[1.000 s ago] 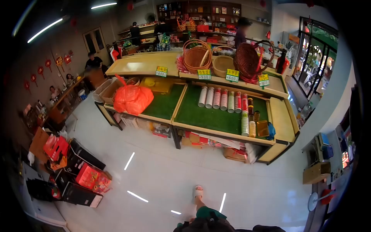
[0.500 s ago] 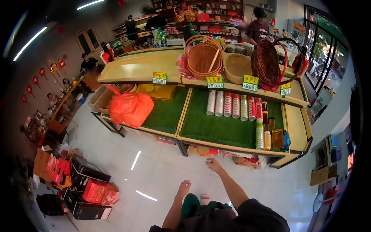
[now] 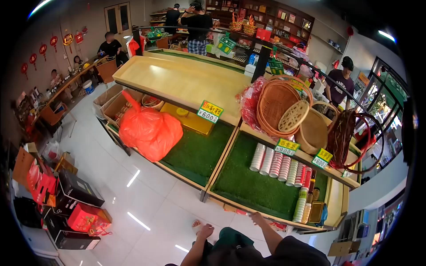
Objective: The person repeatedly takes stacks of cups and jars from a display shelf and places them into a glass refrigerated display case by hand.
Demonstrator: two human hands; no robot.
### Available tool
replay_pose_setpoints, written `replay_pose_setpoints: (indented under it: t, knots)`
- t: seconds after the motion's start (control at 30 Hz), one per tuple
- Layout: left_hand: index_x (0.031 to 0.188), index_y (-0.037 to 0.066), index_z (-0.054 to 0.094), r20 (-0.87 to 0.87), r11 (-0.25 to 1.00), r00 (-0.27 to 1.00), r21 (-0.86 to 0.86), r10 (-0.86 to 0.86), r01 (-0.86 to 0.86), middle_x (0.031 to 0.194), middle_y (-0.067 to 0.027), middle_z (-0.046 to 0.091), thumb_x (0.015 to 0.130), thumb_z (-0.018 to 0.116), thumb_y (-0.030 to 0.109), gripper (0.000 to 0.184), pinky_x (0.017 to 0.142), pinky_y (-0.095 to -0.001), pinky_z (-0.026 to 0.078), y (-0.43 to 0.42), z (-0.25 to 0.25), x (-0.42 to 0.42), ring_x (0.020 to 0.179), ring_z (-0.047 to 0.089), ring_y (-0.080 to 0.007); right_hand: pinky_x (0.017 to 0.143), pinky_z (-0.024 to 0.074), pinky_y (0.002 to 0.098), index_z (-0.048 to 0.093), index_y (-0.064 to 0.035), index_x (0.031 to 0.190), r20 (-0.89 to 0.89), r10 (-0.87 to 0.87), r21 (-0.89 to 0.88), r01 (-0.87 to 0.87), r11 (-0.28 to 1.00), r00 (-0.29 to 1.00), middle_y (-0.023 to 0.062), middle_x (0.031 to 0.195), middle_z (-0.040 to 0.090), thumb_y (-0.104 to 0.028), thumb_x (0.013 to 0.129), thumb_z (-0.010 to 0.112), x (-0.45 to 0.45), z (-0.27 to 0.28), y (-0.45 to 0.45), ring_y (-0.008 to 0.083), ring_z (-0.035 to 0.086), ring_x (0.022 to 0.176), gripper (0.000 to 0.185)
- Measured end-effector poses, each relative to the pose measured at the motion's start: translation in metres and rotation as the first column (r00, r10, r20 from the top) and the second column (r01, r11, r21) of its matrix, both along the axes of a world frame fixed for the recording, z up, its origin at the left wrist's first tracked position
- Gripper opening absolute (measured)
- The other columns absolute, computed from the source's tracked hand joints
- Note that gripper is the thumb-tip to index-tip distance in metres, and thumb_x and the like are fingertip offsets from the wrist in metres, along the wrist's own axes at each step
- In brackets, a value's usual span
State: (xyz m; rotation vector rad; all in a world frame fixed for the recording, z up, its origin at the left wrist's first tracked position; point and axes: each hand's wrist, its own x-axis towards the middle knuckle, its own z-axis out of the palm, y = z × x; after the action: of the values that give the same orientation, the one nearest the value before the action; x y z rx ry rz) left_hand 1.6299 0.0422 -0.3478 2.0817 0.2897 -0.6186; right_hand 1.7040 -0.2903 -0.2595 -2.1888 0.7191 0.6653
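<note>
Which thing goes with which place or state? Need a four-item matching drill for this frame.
1. orange-red plastic bag
2. row of striped cylinders
3. light-brown round basket
4. right hand

A. on the upper shelf
B. no object seen in it
C. in the green bay at picture left
D. in the green bay at picture right

Pairs: 1-C, 2-D, 3-A, 4-B

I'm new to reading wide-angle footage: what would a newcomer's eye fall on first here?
Probably the bulging red-orange plastic bag, at the left of the lower green shelf. Next come the woven baskets, grouped toward the right end of the upper shelf, with a row of cylinders below them.
</note>
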Motion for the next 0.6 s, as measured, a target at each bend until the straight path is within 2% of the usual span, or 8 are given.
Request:
replay_pose_setpoints:
  t: [0.03, 0.07, 0.1, 0.17, 0.3, 0.37, 0.5, 0.6]
  knots:
    - [0.101, 0.008, 0.064, 0.029, 0.996, 0.999, -0.072, -0.042, 0.044, 0.1, -0.0177, 0.065, 0.08, 0.053, 0.034, 0.034, 0.086, -0.0423, 0.048, -0.008, 0.011, 0.019, 0.097, 0.06, -0.0369, 0.058, 0.0559, 0.0396, 0.058, -0.0028, 0.111, 0.048, -0.056, -0.053, 0.058, 0.997, 0.997, 0.0161, 0.09, 0.066, -0.041, 0.075, 0.067, 0.011, -0.008, -0.011, 0.0268, 0.066, 0.073, 0.053]
    - [0.102, 0.009, 0.064, 0.059, 0.986, 0.995, -0.139, -0.084, 0.091, 0.1, -0.0168, 0.066, 0.08, 0.054, 0.034, 0.034, 0.086, -0.0422, 0.048, -0.016, 0.022, 0.038, 0.097, 0.06, -0.0363, 0.064, 0.0555, 0.0415, 0.055, -0.0009, 0.115, -0.091, 0.528, -0.325, -0.527, 0.786, 0.844, 0.0196, 0.097, 0.064, -0.04, 0.076, 0.066, 0.046, -0.016, -0.028, 0.0305, 0.064, 0.082, 0.056]
    - [0.102, 0.009, 0.064, 0.056, 0.987, 0.995, -0.133, -0.086, 0.092, 0.1, -0.0168, 0.066, 0.08, 0.054, 0.034, 0.034, 0.086, -0.0422, 0.048, -0.028, 0.015, 0.06, 0.097, 0.06, -0.0363, 0.071, 0.055, 0.0433, 0.053, 0.001, 0.118, -0.348, 0.855, -0.44, -0.872, 0.213, 0.384, 0.0232, 0.104, 0.062, -0.039, 0.077, 0.065, 0.082, -0.038, -0.046, 0.0342, 0.063, 0.092, 0.058]
    - [0.102, 0.008, 0.063, 0.267, 0.911, 0.89, -0.087, -0.368, 0.403, 0.098, -0.0159, 0.066, 0.08, 0.056, 0.034, 0.035, 0.084, -0.0427, 0.048, -0.047, -0.021, 0.109, 0.097, 0.06, -0.0349, 0.086, 0.0487, 0.0472, 0.046, -0.0018, 0.126, 0.159, 0.272, -0.377, -0.196, 0.905, 0.949, 0.0264, 0.123, 0.051, -0.037, 0.078, 0.063, 0.127, -0.001, -0.039, 0.0407, 0.053, 0.108, 0.061]
    - [0.108, 0.006, 0.059, 0.117, 0.947, 0.95, -0.116, -0.288, 0.301, 0.097, -0.0164, 0.066, 0.081, 0.058, 0.034, 0.039, 0.079, -0.042, 0.05, -0.07, 0.036, 0.175, 0.093, 0.062, -0.0317, 0.099, 0.0382, 0.0486, 0.029, -0.0049, 0.137, 0.317, 0.256, -0.427, -0.103, 0.898, 0.913, 0.0247, 0.138, 0.035, -0.04, 0.077, 0.064, 0.255, 0.033, -0.044, 0.042, 0.041, 0.121, 0.077]
    - [0.118, 0.004, 0.053, 0.035, 0.977, 0.999, -0.213, -0.009, 0.017, 0.096, -0.0175, 0.065, 0.082, 0.06, 0.032, 0.046, 0.074, -0.0412, 0.05, -0.082, 0.052, 0.201, 0.087, 0.064, -0.0313, 0.104, 0.0321, 0.0467, 0.02, 0.0003, 0.141, 0.235, 0.137, -0.344, -0.049, 0.938, 0.962, 0.0239, 0.14, 0.031, -0.044, 0.077, 0.065, 0.309, 0.066, -0.028, 0.0424, 0.034, 0.126, 0.09]
    - [0.13, 0.003, 0.041, -0.055, 0.928, 0.996, -0.364, 0.063, -0.079, 0.1, -0.0164, 0.063, 0.087, 0.059, 0.03, 0.054, 0.071, -0.0398, 0.05, -0.112, 0.081, 0.252, 0.083, 0.064, -0.0281, 0.105, 0.0304, 0.0462, 0.024, 0.0022, 0.14, 0.357, -0.021, -0.444, 0.19, 0.876, 0.934, 0.0211, 0.144, 0.028, -0.05, 0.074, 0.066, 0.383, -0.075, -0.05, 0.0413, 0.033, 0.128, 0.094]
    - [0.132, 0.002, 0.04, -0.095, 0.943, 0.995, -0.332, 0.0, -0.032, 0.109, -0.0167, 0.06, 0.091, 0.055, 0.034, 0.054, 0.077, -0.0375, 0.049, -0.139, 0.071, 0.291, 0.092, 0.062, -0.026, 0.106, 0.0255, 0.0455, 0.024, 0.0049, 0.138, 0.253, -0.045, -0.273, 0.116, 0.955, 0.966, 0.0261, 0.141, 0.028, -0.05, 0.068, 0.07, 0.38, 0.035, -0.013, 0.0408, 0.029, 0.128, 0.101]
